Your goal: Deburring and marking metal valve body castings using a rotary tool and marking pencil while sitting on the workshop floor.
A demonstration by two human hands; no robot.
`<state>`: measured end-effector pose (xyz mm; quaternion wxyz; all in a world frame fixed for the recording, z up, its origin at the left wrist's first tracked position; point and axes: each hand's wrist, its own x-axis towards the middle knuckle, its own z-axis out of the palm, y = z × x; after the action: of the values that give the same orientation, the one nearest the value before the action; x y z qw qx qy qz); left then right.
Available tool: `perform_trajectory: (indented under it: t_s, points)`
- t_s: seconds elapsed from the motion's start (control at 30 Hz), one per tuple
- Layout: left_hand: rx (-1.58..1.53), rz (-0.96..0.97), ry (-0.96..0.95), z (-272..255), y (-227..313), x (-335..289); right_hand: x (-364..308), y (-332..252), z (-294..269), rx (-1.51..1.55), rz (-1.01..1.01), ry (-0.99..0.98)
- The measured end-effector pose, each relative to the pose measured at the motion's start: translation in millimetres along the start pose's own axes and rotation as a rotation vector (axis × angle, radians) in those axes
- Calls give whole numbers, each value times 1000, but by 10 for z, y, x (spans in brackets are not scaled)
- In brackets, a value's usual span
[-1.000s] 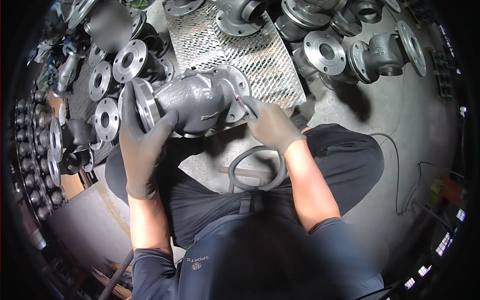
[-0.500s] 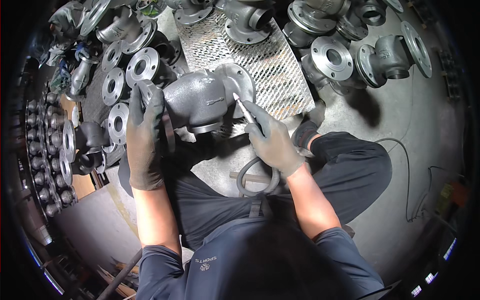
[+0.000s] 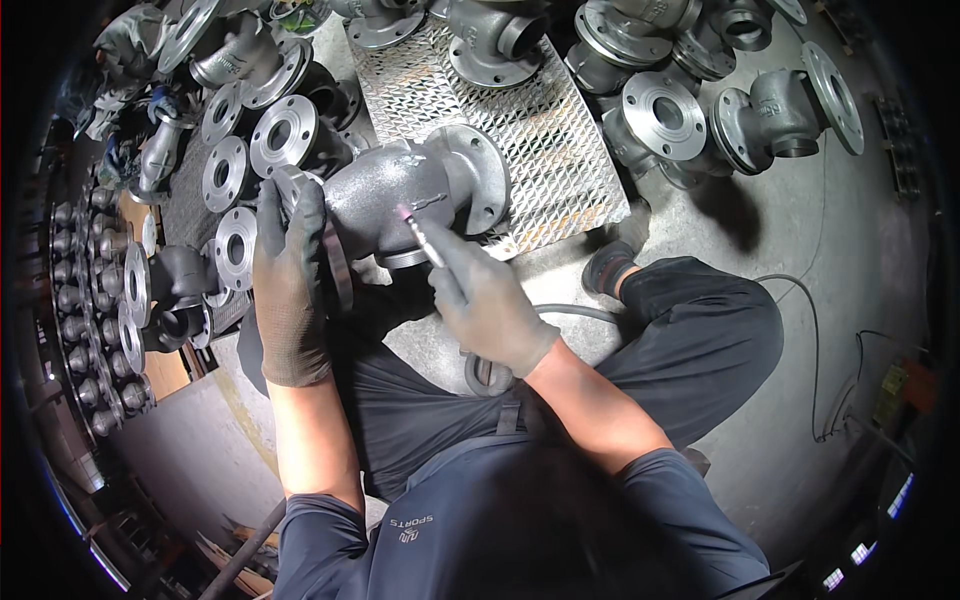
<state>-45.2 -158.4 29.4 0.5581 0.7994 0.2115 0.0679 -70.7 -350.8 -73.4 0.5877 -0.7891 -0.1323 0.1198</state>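
A grey cast-metal flanged valve body (image 3: pixel 370 185) lies on its side in front of me, at the near edge of a patterned metal plate. Gripping its left flange, my left hand (image 3: pixel 291 290) is gloved, with the fingers and thumb closed round the rim. My gloved right hand (image 3: pixel 492 312) is closed around a slim pencil grinder (image 3: pixel 427 242) with a pinkish tip. That tip is at the body's front side, by a raised mark; whether it touches the metal is hard to tell. A threaded neck points toward me below the body.
The patterned metal plate (image 3: pixel 560 165) extends away from me. More flanged valve bodies (image 3: pixel 785 115) stand at the right, and several others crowd the left. A grey hose (image 3: pixel 575 312) runs between my folded legs. Rows of small metal parts (image 3: pixel 100 310) line the far left. A thin cable (image 3: pixel 815 370) crosses the right floor.
My right hand has moved left and toward me, taking the grinder tip from the right flange to the middle of the body. The hose has shifted with it. My left hand stays put.
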Motion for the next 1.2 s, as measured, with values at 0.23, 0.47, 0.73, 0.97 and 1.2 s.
perform_trajectory:
  t_s: [0.23,0.47,0.73,0.97,1.2]
  points:
    - [-171,-122,-39,-9,67,-4,26,33,-114,-6,-56,61]
    - [65,-2,-62,-75,-24,-17,129,36,-243,-13,-41,117]
    - [50,15,-67,-111,-75,-4,217,-7,-102,-75,-97,105]
    - [-226,-83,7,-10,6,-46,276,-69,-64,-62,-120,28]
    - [447,633,83,-71,-511,72,370,-92,-102,-108,-302,-29]
